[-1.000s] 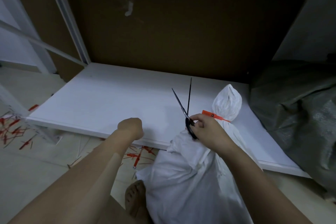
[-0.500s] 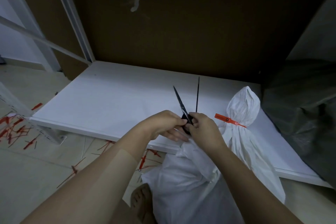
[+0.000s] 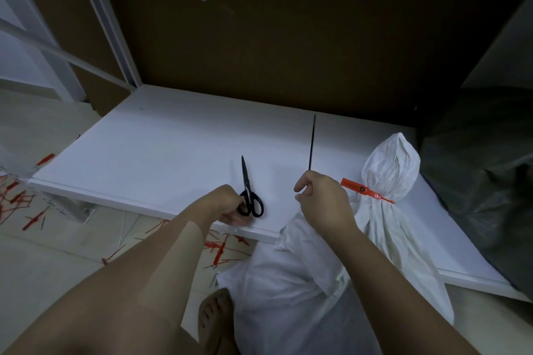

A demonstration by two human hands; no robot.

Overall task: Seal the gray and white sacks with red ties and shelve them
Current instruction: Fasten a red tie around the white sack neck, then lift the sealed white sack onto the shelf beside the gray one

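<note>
A white sack [image 3: 386, 179] leans over the front edge of the white shelf board [image 3: 161, 158], its neck cinched by a red tie [image 3: 364, 191]. My left hand [image 3: 227, 204] holds the handles of black scissors [image 3: 249, 193], which lie shut on the board. My right hand [image 3: 323, 202] pinches a thin dark strip [image 3: 311, 141], the cut-off tail of a tie, which points up and away. A gray sack [image 3: 478, 176] sits at the right on the shelf.
Brown cardboard [image 3: 288, 37] backs the shelf, with a white metal upright [image 3: 106, 17] at its left. Several red tie offcuts [image 3: 17, 199] litter the tiled floor on the left and under the board's front edge. A bare foot [image 3: 216, 323] is beside the sack.
The scissors passed from my right hand to my left, which laid them shut on the board. My right hand kept the thin strip and moved right.
</note>
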